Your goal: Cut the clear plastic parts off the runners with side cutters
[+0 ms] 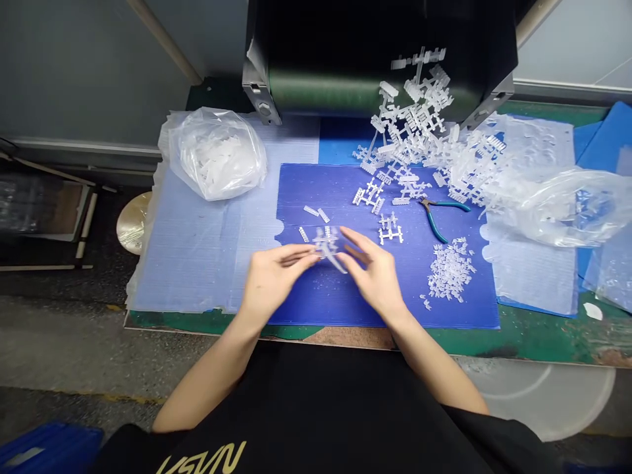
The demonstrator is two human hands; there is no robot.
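Observation:
My left hand and my right hand meet over the dark blue corrugated sheet. Together they pinch a clear plastic moulded frame of small parts, which looks blurred by motion. A few loose clear strips lie on the sheet just beyond my fingers. Two more small frames rest a little to the right of them.
A tangled heap of clear plastic frames lies at the back right, beside teal-handled pliers. Several tiny cut pieces sit right of my hand. A tied bag of parts stands back left; loose plastic bags lie right.

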